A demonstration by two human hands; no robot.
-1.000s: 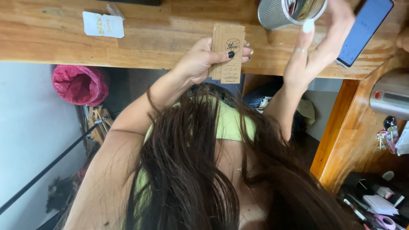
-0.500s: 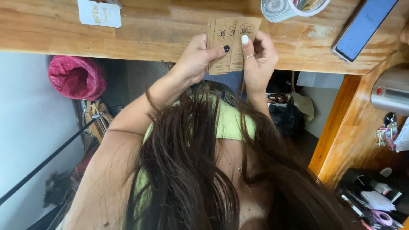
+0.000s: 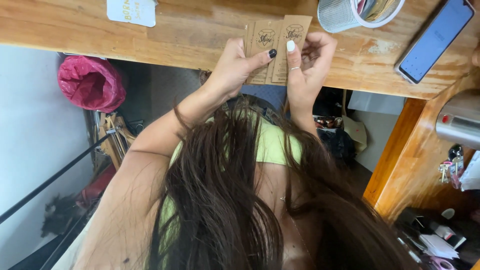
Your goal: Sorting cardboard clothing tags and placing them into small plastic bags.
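My left hand (image 3: pixel 234 67), with a dark-painted thumbnail, grips a small stack of brown kraft paper cards (image 3: pixel 264 40) over the near edge of a wooden table (image 3: pixel 190 35). The cards are fanned and each has a dark round printed emblem. My right hand (image 3: pixel 309 65), with a white-painted nail and a ring, pinches the rightmost card (image 3: pixel 296 31) of the fan. Both hands touch the same stack. Long dark hair and a light green top fill the lower part of the view.
A silver mesh cup (image 3: pixel 340 15) with items inside stands at the table's far right, beside a phone (image 3: pixel 434 41) lying flat. A white handwritten note (image 3: pixel 132 11) lies at the left. Below are a pink bag (image 3: pixel 90 82), a metal appliance (image 3: pixel 460 120) and keys (image 3: pixel 446 169).
My right hand left the mesh cup and came down to the card stack. The cards went from a squared stack to a fan, with the right card pulled further out.
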